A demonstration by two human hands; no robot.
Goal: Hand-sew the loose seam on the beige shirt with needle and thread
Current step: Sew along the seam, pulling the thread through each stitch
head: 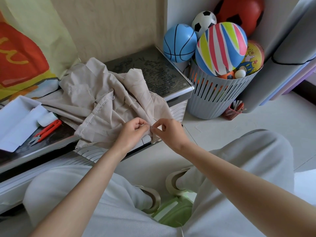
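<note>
The beige shirt [102, 106] lies crumpled on a low dark table [157, 72], one edge hanging over the front. My left hand [135, 130] pinches a fold of that edge. Right beside it, my right hand [168, 130] pinches the needle [150, 127], a small thin point at the cloth where the two hands meet. A thin dark thread [189, 135] runs from the hands down to the right, past my right wrist.
Red thread snips [45, 131] and a white open box [18, 117] lie on the table's left. A grey slatted basket [220, 96] of balls stands on the floor at the right. My knees and a green stool [172, 211] are below.
</note>
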